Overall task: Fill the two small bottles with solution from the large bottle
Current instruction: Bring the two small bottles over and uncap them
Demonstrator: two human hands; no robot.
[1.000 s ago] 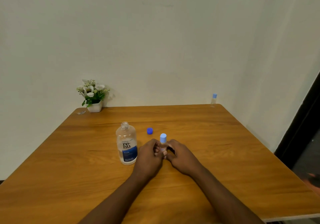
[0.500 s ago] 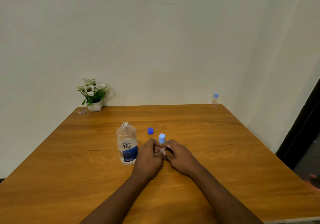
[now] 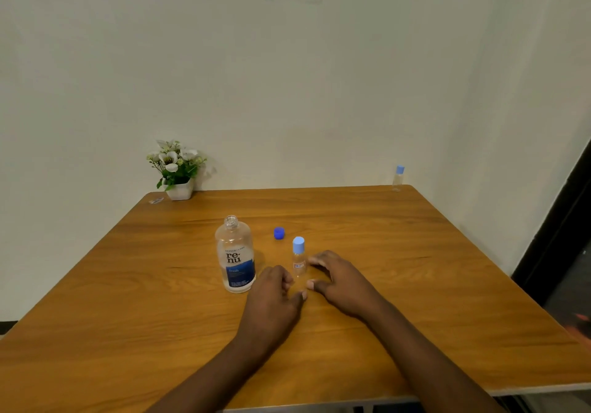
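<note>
The large clear bottle [image 3: 236,257] with a blue "renu" label stands uncapped on the wooden table [image 3: 128,300]; its dark blue cap [image 3: 279,233] lies just behind and to its right. A small clear bottle [image 3: 298,257] with a light blue cap stands upright between my hands. My left hand [image 3: 271,300] rests on the table just in front and to the left of it, fingers loosely curled and empty. My right hand [image 3: 339,280] lies to its right, fingers spread and off the bottle. A second small capped bottle [image 3: 398,178] stands at the far right corner.
A white pot of white flowers [image 3: 177,169] sits at the far left corner with a small clear scrap [image 3: 156,200] beside it. Walls close off the back and right. A dark door frame [image 3: 556,230] is at the right.
Both hands have let go of the small bottle and drawn back and apart; it now stands free on the table between them.
</note>
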